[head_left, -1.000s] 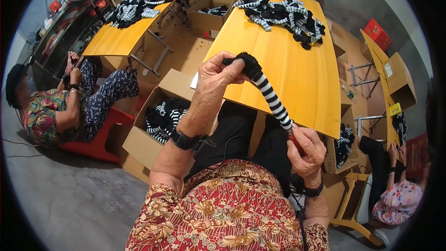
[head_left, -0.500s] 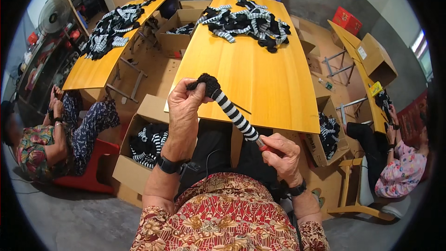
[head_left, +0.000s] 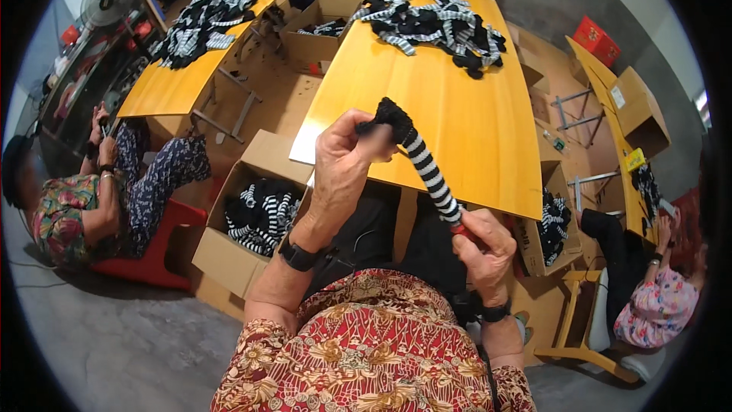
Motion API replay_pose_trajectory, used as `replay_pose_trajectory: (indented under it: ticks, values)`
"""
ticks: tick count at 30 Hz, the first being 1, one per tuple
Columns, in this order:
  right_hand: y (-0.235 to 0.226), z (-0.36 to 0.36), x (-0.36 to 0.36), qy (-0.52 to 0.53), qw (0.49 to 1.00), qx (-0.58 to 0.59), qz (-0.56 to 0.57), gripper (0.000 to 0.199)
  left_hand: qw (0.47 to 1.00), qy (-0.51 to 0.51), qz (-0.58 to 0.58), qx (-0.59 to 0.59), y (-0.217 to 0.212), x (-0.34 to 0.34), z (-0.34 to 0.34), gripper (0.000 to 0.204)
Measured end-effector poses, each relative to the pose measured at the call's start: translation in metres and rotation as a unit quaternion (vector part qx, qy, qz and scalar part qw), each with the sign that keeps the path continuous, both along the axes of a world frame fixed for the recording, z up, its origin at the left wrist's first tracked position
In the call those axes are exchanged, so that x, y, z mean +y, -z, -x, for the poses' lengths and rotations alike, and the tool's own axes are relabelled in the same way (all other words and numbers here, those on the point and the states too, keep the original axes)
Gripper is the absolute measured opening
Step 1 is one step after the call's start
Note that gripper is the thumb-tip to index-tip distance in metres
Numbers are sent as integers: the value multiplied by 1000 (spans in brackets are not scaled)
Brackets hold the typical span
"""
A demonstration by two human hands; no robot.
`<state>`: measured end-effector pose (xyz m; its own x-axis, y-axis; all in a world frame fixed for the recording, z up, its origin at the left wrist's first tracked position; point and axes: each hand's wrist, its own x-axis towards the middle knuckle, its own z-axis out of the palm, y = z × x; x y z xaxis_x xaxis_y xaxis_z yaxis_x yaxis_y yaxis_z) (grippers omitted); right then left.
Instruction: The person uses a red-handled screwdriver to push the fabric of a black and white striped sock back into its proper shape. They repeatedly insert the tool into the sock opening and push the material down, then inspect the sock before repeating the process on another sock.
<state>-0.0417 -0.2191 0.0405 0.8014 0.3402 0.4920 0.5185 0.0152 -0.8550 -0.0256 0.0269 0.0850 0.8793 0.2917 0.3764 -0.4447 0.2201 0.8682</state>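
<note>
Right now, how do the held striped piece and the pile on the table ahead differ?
The striped piece is extended, while the pile lies tangled. The striped piece is raised between the left hand and right hand; the pile rests on the yellow table. The striped piece is single; the pile holds many. Both show black parts and pale stripes.

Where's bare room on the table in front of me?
Bare wood shows on the yellow table between the pile of striped pieces, the striped piece in your left hand and the table's right edge. That pile crowds the far end; the carton left of you holds more.
</note>
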Motion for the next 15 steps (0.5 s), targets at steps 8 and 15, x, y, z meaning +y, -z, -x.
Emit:
replay_pose_trajectory:
  ticks: [8, 15]
  values:
    - [-23, -10, -4, 10, 990, -115, 84, 37, 996, 52, 61, 27, -2, 11, -2, 23]
    - [-17, -11, -9, -35, 993, -75, 84, 38, 980, 43, 191, 22, 7, 12, -8, 19]
